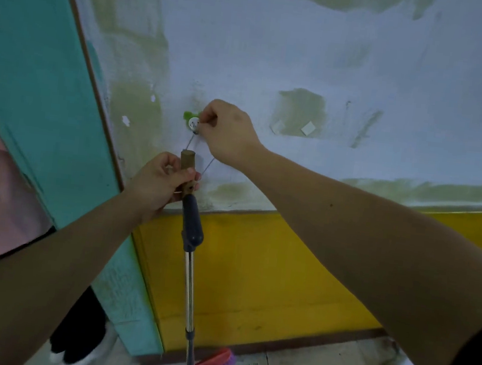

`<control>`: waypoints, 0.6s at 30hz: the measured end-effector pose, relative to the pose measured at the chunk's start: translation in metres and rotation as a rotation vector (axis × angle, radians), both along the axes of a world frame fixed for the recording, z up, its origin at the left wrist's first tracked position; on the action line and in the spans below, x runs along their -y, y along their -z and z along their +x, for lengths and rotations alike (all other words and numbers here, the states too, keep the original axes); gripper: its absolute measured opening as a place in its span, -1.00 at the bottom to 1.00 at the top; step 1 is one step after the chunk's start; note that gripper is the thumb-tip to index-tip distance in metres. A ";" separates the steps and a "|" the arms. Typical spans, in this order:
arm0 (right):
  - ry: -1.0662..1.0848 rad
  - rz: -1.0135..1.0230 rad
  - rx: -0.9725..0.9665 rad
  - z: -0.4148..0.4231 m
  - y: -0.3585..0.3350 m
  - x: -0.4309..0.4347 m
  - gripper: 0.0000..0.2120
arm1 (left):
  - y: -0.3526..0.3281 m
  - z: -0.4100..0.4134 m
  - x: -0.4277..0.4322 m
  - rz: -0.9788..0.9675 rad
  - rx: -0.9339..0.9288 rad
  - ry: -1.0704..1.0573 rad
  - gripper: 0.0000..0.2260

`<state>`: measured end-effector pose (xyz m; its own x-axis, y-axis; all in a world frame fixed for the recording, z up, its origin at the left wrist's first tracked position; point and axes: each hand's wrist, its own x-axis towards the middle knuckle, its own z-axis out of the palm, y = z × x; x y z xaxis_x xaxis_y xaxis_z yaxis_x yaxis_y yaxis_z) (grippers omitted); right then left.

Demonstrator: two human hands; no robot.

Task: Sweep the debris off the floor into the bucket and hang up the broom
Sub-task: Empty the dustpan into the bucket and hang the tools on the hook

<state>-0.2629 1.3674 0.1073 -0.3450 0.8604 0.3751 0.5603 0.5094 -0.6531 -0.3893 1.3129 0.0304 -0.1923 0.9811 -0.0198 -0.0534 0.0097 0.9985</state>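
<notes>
The left hand (160, 180) is gripping the brown wooden tip of the broom (186, 173), fingers wrapped around it above the dark rubbery grip and shiny metal shaft. The right hand (229, 133) is pinching the thin string loop (209, 165) at the small round wall hook (193, 125) on the patchy, rough-painted wall (278, 51).
</notes>
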 end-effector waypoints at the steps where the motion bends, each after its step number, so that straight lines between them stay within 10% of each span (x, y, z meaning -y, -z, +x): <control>1: -0.002 0.007 0.007 0.001 0.001 0.000 -0.93 | 0.002 0.000 -0.001 -0.005 0.002 0.003 -0.84; 18: -0.064 -0.093 0.095 0.003 0.012 0.008 -0.90 | 0.029 0.011 -0.006 -0.067 -0.051 0.089 -0.92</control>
